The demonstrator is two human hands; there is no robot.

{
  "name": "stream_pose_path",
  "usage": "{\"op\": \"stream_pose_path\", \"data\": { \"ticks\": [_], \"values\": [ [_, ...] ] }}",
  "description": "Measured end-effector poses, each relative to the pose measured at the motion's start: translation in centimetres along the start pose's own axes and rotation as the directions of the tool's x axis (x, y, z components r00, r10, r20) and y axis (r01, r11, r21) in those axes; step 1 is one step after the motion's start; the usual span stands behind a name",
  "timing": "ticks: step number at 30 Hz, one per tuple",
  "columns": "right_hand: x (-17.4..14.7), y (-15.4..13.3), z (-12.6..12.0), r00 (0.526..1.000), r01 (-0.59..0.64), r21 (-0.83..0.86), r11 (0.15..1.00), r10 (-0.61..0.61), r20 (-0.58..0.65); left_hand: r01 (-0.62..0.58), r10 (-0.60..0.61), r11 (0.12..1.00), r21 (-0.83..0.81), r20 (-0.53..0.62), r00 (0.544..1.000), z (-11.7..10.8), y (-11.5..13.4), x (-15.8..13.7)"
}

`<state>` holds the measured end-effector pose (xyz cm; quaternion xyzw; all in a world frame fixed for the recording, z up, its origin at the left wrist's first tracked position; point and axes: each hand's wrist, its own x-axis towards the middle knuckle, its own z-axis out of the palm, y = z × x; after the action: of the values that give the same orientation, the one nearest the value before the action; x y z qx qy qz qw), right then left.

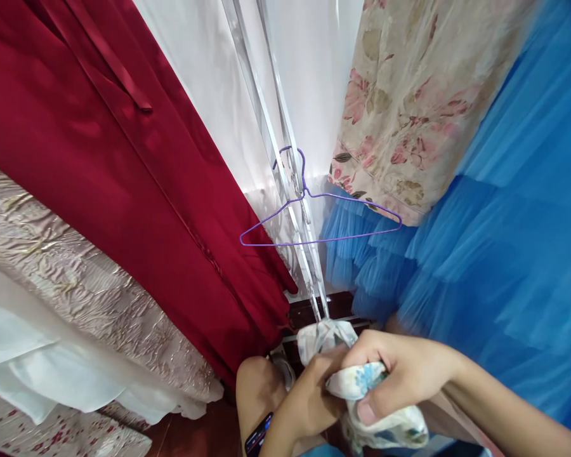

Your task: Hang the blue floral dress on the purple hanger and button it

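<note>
My right hand (404, 368) is closed round a bunched white cloth (359, 383) with a blue flower print, its thumb pressed on top. Close against it, my left hand (314, 393) grips the same bundle; most of its fingers are hidden. Part of the cloth spreads out beyond the hands, and more of it hangs below them. What kind of garment or fabric piece it is, I cannot tell. Further off, a purple hanger (321, 241) with nothing on it hooks onto a pale metal rack (309, 260).
A long red garment (137, 184) and a textured pale one (95, 273) hang at left. On the right hang a floral fabric (404, 120) and a blue tulle dress (514, 254). A small dark screen (258, 437) shows by my left wrist, and a bare knee (259, 387) beside it.
</note>
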<state>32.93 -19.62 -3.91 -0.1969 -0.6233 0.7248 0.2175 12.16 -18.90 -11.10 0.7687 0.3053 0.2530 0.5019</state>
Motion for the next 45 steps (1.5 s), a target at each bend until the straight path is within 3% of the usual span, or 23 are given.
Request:
{"op": "stream_pose_path", "data": {
  "ticks": [2,5,9,12,14,17,21,23,26,29,32,36,42,45],
  "values": [
    [-1.7,-0.6,-0.8,0.997,-0.015,-0.036,0.999,0.012,-0.073,0.067,-0.067,0.998,0.004,0.101,0.993,0.5,-0.7,0.6],
    [-4.6,-1.1,-2.7,0.971,-0.014,-0.108,0.994,-0.012,-0.240,0.130,-0.127,0.988,0.081,-0.041,0.991,-0.1,-1.8,1.0],
    [-6.9,-1.0,-4.7,0.878,0.039,-0.101,0.994,-0.082,-0.471,0.067,-0.058,0.997,0.034,-0.216,0.975,-2.5,-2.4,0.5],
    [-6.8,-0.7,-5.6,0.800,0.053,-0.132,0.990,-0.121,-0.588,0.140,-0.129,0.989,0.050,-0.182,0.975,-4.9,-2.9,-0.1],
    [-6.1,-0.5,-6.0,0.745,0.056,-0.200,0.978,-0.174,-0.644,0.167,-0.145,0.960,0.226,-0.108,0.983,-7.1,-3.4,-0.2],
    [-4.7,0.1,-6.6,0.721,-0.007,-0.351,0.936,-0.239,-0.651,0.127,-0.084,0.806,0.579,-0.100,0.991,-11.5,-4.2,0.5],
    [-2.0,1.3,-6.9,0.792,-0.099,-0.549,0.830,-0.269,-0.549,0.257,-0.052,0.573,0.778,-0.278,0.959,-17.4,-3.5,2.2],
    [-0.6,1.6,-6.8,0.802,-0.086,-0.612,0.786,-0.310,-0.511,0.276,0.009,0.540,0.795,-0.333,0.943,-19.5,-2.5,3.3],
    [0.9,1.4,-6.7,0.778,-0.056,-0.655,0.754,-0.378,-0.502,0.308,0.136,0.532,0.789,-0.439,0.888,-21.8,-0.7,5.1],
    [1.9,0.3,-7.0,0.743,-0.066,-0.664,0.745,-0.407,-0.531,0.344,0.201,0.581,0.738,-0.540,0.818,-23.4,0.9,7.1],
    [2.4,-0.9,-8.2,0.679,-0.137,-0.684,0.717,-0.434,-0.592,0.332,0.245,0.626,0.706,-0.582,0.775,-24.2,2.5,8.8],
    [2.8,-1.4,-10.3,0.569,-0.295,-0.697,0.654,-0.466,-0.678,0.209,0.353,0.647,0.733,-0.532,0.770,-23.4,4.8,10.3],
    [2.8,0.5,-10.6,0.565,-0.342,-0.713,0.612,-0.472,-0.676,0.018,0.468,0.682,0.732,-0.455,0.757,-19.5,7.5,12.0],
    [2.3,0.8,-9.8,0.579,-0.326,-0.716,0.617,-0.469,-0.667,0.009,0.531,0.644,0.765,-0.455,0.715,-18.1,7.9,12.8]
  ]
}}
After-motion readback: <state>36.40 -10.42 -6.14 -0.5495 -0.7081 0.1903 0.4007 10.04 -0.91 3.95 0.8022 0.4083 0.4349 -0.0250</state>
